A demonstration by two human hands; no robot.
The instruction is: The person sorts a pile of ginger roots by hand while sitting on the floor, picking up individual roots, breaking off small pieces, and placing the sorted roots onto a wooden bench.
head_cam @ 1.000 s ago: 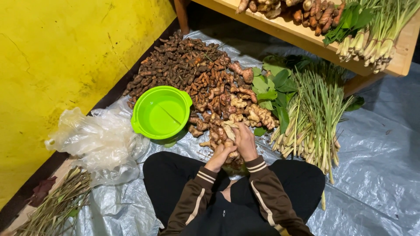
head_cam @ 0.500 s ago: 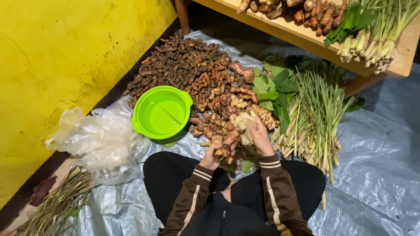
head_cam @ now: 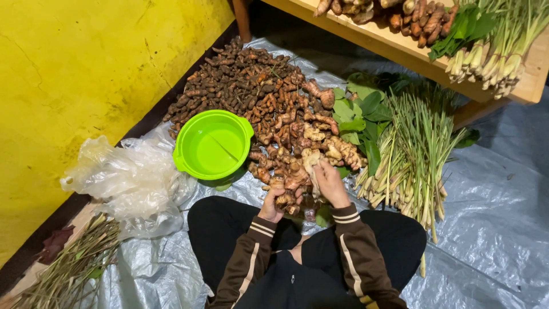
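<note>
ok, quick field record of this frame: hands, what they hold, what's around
left hand: grips a ginger root at the near edge of the root pile
right hand: holds a pale root piece
bowl: green, empty, left of the hands
lemongrass: bundles to the right
plastic bags: crumpled, left
ground cover: grey plastic sheet

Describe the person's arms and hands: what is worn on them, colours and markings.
Both arms wear dark brown long sleeves with cream stripes running down each sleeve and two cream bands at each cuff. The left hand and the right hand are bare: no gloves, and no rings or watch that I can make out.
</note>
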